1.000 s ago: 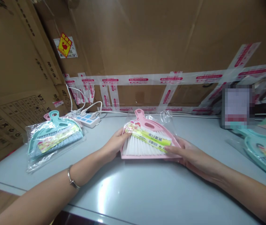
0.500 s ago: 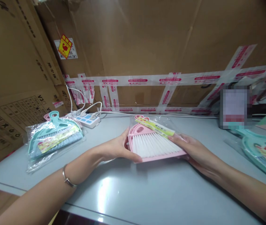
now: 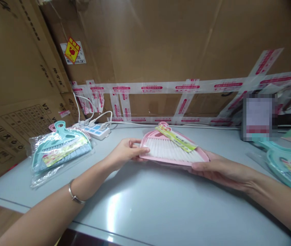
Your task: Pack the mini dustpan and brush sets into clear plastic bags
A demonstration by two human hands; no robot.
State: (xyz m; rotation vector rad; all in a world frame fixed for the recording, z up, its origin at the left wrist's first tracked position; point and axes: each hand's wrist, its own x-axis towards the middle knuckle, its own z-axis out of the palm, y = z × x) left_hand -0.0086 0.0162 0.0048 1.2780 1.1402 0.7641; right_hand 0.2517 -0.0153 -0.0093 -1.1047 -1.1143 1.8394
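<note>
Between my two hands is a pink dustpan and brush set [image 3: 171, 150] in a clear plastic wrapper, its white bristles facing me and its looped handle pointing away. A yellow-green label [image 3: 177, 138] lies slantwise across it. My left hand [image 3: 130, 152] pinches the set's left corner, thumb on top. At the right corner, my right hand [image 3: 212, 167] grips the edge with its thumb in front and fingers underneath. The set is tilted over the table; whether it touches the surface I cannot tell.
On the left lie wrapped mint-green dustpan sets [image 3: 62, 148], with a pink handle behind. A white power strip [image 3: 96, 130] with plugged cables sits at the back. Another mint-green set [image 3: 289, 164] is at the right, near a pixelated object [image 3: 258, 118]. A taped cardboard box [image 3: 147, 44] stands behind.
The pink set has shifted slightly right and its front edge has risen. My left hand has moved up along the left corner; my right thumb has gone from the label to the front edge.
</note>
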